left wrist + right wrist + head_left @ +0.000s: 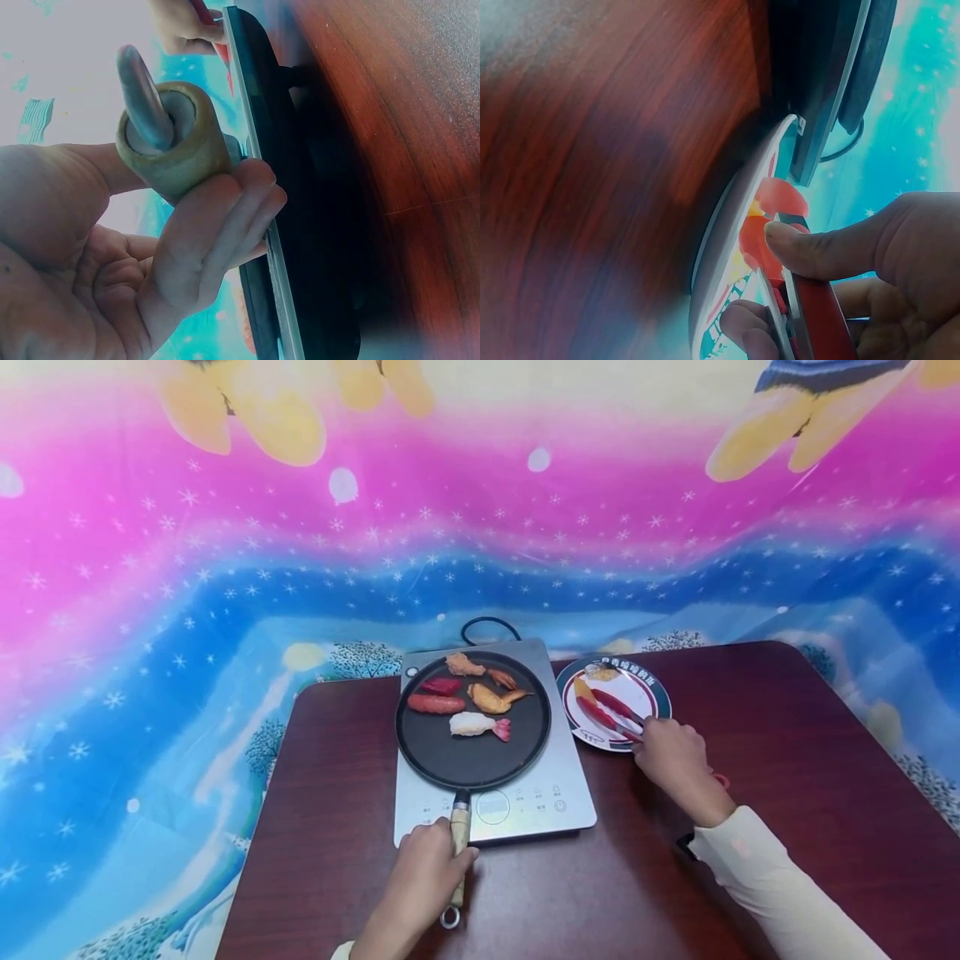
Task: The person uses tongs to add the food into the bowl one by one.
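My left hand (423,868) grips the pale wooden handle (184,150) of a black frying pan (472,764), thumb on one side and fingers on the other. In the pan lie a red sausage (435,703), a shrimp sushi-like piece with a pink tail (472,724), a chicken wing (491,698) and several other food pieces. My right hand (678,760) holds red-tipped tongs (611,700) low over a round plate (662,703). Their red heads lie beside a yellow-orange piece (583,688); I cannot tell whether they pinch it. A brownish piece (602,672) sits at the plate's far side.
The pan rests on a silver induction cooker (573,777) with a control panel at its front. A black cable (487,620) loops behind it. Cooker and plate stand side by side on a dark red-brown wooden table (787,760). A colourful printed cloth (525,527) hangs behind.
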`<state>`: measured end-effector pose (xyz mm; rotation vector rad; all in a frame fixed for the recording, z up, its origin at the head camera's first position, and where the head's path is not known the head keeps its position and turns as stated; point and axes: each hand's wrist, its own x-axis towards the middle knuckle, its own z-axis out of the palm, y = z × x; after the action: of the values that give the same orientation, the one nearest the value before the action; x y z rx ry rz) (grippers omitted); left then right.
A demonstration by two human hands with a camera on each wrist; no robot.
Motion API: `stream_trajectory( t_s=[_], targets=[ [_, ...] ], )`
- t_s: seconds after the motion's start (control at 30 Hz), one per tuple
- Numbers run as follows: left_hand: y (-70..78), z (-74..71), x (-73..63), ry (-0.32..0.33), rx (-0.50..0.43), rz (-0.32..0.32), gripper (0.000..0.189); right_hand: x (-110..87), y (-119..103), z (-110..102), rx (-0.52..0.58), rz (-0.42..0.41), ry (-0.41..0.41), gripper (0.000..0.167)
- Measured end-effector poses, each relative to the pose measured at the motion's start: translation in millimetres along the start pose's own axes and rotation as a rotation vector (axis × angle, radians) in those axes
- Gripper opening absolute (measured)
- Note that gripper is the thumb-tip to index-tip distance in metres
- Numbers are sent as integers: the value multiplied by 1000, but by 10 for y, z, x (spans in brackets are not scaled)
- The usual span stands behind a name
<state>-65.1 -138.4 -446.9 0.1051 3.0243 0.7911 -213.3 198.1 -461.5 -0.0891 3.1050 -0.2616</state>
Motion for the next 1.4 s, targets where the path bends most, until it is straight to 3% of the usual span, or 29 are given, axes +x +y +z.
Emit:
stream_trajectory(
  t_s=[0.43,0.7,1.07,1.4],
  targets=[
    [1,11,9,-8,4,-13,31,-51,1,-70,18,8,-4,39],
    [-3,23,2,-5,4,-9,31,-137,-35,-165,40,-34,59,46],
    [6,21,-9,3,9,-8,31,-363,-385,-436,29,-163,148,48],
    [-3,22,-8,11,10,3,32,-480,-734,-489,17,-272,176,49]
  ],
)
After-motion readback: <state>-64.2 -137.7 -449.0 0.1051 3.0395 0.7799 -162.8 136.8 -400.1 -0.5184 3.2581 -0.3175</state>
